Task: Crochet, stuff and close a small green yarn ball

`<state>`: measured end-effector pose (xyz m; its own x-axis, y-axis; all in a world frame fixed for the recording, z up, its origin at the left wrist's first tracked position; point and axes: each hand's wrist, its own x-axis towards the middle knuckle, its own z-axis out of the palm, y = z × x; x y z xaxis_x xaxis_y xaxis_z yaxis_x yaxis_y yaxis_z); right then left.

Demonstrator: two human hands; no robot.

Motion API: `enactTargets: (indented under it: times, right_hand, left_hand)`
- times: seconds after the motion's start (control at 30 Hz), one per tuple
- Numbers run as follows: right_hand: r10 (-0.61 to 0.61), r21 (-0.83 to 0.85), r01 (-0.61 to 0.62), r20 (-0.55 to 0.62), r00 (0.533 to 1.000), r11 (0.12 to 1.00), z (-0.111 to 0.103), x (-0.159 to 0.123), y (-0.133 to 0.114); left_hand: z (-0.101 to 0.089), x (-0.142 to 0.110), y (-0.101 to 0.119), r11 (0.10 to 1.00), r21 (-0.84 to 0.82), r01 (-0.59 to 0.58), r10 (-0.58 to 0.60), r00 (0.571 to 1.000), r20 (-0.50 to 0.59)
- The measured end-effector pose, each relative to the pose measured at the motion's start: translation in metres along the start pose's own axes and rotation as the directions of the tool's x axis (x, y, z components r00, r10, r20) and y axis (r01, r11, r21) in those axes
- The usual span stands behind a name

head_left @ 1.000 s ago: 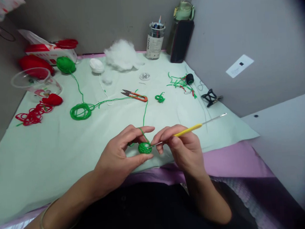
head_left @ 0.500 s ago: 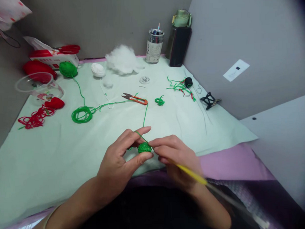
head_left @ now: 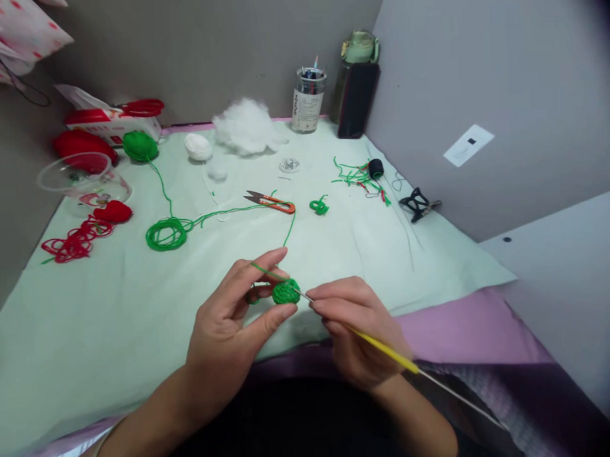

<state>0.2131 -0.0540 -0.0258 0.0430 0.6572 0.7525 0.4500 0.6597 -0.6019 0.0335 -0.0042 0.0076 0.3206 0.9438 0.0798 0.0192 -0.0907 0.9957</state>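
I see the small green crochet piece (head_left: 286, 291) low at centre, pinched in my left hand (head_left: 228, 331), fingers curled shut on it. At its 4 o'clock my right hand (head_left: 356, 333) grips the yellow crochet hook (head_left: 384, 349), tip touching the piece. Green yarn (head_left: 166, 233) lies coiled at 10 o'clock on the pale green cloth (head_left: 112, 315); grey partition walls (head_left: 429, 71) enclose it.

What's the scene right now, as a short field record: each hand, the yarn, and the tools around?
left hand: pinches green crochet piece, yarn strand over forefinger
right hand: holds yellow crochet hook, tip at the piece
yarn path: strand runs to green coil, then green yarn ball
snips: on pale cloth, beyond the hands
stuffing: white, by the back wall
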Motion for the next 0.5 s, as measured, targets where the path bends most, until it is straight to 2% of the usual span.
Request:
enactTargets:
  times: [0.07,0.17,0.37,0.43,0.5]
  right_hand:
    - [-0.006,0.003,0.007,-0.016,1.0,1.0,0.002,0.001,-0.001]
    - [0.006,0.058,-0.003,-0.051,0.999,0.998,0.005,-0.001,-0.001]
    - [0.13,0.228,-0.107,-0.087,0.988,0.968,0.011,0.0,-0.002]
    - [0.114,0.203,-0.092,-0.096,0.989,0.975,0.011,-0.004,-0.001]
    - [0.138,0.111,-0.13,-0.064,0.988,0.985,0.009,-0.011,0.001]
  left_hand:
    - [-0.001,-0.001,-0.002,0.997,0.06,-0.049,0.048,0.999,0.011]
    - [-0.003,-0.002,-0.005,0.993,0.1,-0.058,0.056,0.998,0.025]
    - [-0.001,-0.003,-0.003,0.994,0.082,-0.074,0.071,0.997,0.043]
    - [0.001,-0.002,-0.002,0.999,0.039,-0.022,0.02,0.999,0.038]
    - [0.004,-0.002,-0.001,0.993,-0.05,0.106,-0.104,0.994,0.045]
